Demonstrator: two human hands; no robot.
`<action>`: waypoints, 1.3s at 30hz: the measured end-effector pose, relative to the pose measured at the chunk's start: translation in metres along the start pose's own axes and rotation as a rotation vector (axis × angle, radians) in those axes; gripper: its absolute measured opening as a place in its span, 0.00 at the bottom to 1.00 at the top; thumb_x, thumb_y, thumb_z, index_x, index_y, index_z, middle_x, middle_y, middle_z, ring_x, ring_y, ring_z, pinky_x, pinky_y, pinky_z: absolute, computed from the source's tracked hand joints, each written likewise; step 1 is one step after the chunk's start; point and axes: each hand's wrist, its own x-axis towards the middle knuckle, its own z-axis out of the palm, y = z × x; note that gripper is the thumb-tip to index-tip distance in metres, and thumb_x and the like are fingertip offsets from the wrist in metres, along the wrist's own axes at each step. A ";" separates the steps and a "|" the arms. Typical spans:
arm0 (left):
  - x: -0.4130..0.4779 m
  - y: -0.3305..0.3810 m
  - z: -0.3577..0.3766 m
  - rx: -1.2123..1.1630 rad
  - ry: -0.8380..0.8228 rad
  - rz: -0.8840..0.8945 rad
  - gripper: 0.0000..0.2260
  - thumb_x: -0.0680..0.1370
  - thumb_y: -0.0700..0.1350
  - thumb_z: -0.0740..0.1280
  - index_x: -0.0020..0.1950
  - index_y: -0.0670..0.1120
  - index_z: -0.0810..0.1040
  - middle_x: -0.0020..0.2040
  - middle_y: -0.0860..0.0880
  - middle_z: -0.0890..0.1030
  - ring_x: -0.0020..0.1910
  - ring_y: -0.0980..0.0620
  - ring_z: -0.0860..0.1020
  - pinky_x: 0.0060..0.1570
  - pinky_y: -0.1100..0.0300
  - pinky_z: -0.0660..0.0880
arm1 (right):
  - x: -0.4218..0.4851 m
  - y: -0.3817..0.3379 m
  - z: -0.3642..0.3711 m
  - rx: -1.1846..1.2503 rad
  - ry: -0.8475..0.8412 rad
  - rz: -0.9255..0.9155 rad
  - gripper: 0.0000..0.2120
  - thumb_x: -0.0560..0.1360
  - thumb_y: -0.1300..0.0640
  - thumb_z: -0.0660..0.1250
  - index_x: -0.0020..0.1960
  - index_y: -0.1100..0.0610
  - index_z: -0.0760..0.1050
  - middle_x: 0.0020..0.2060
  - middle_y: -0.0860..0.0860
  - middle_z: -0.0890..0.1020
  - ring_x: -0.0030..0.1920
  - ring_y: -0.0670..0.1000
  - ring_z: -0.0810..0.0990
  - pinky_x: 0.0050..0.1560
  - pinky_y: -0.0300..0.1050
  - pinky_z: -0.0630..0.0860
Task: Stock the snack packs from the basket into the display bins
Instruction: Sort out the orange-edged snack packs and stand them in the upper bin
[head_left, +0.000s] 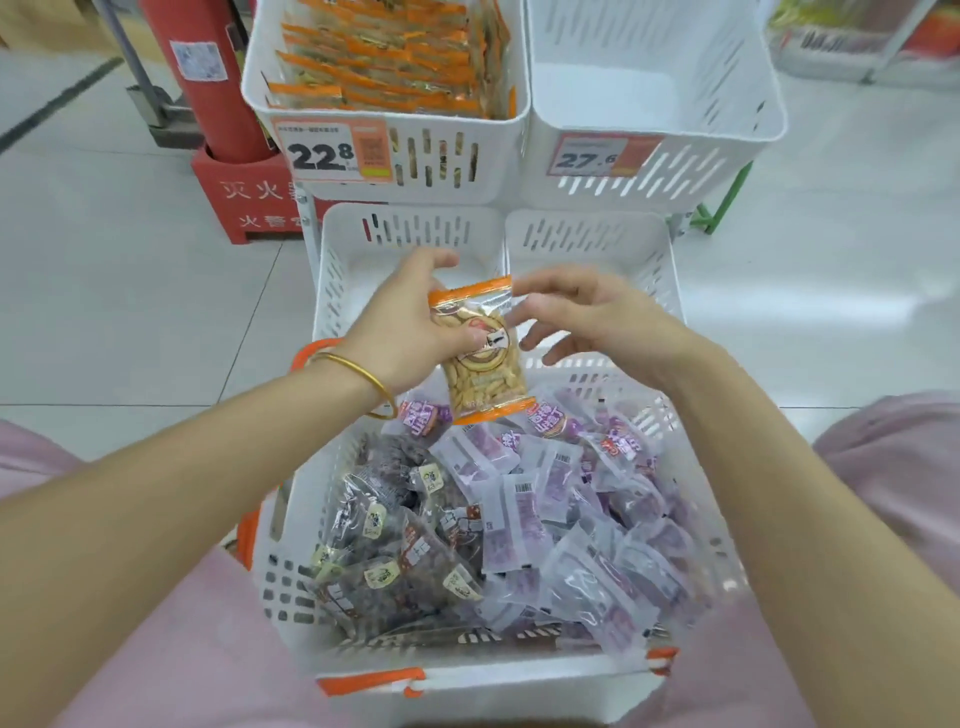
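Head view shows your left hand (405, 327) with its fingers curled round an orange-edged peanut pack (483, 358), held upright over the far end of the basket (467, 673), in front of the lower left bin (337, 270) and lower right bin (644, 260). Your right hand (597, 322) hovers just beside the pack's upper corner, fingers spread and loose, gripping nothing (whether a fingertip brushes the wrapper, I cannot tell). Judging by what lies where, you are early in the job: the basket is heaped with purple packs (519, 519) on its right and dark packs (374, 525) on its left. The upper left bin (493, 156) carries a stack of orange packs (389, 67) like yours, so that looks like its home. The upper right bin (649, 83) and both lower bins appear bare inside.
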 end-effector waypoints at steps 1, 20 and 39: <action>0.003 0.002 0.007 0.006 -0.025 0.026 0.33 0.70 0.38 0.74 0.70 0.48 0.63 0.57 0.46 0.73 0.48 0.43 0.81 0.53 0.45 0.77 | -0.001 -0.001 -0.002 -0.039 -0.026 0.008 0.05 0.76 0.59 0.67 0.51 0.55 0.78 0.39 0.49 0.84 0.40 0.48 0.81 0.41 0.41 0.78; 0.043 0.004 -0.005 -0.030 -0.345 -0.151 0.05 0.74 0.36 0.70 0.44 0.42 0.74 0.36 0.48 0.81 0.34 0.54 0.79 0.37 0.61 0.79 | 0.037 -0.013 -0.028 0.011 0.003 0.095 0.09 0.75 0.60 0.68 0.55 0.58 0.79 0.38 0.51 0.83 0.38 0.46 0.80 0.35 0.42 0.80; 0.284 0.053 -0.104 0.798 0.256 0.301 0.24 0.80 0.53 0.59 0.73 0.46 0.62 0.76 0.45 0.57 0.75 0.46 0.53 0.73 0.51 0.52 | 0.307 -0.167 -0.114 -0.411 0.640 -0.540 0.08 0.73 0.64 0.66 0.50 0.59 0.82 0.35 0.50 0.79 0.39 0.52 0.79 0.50 0.53 0.77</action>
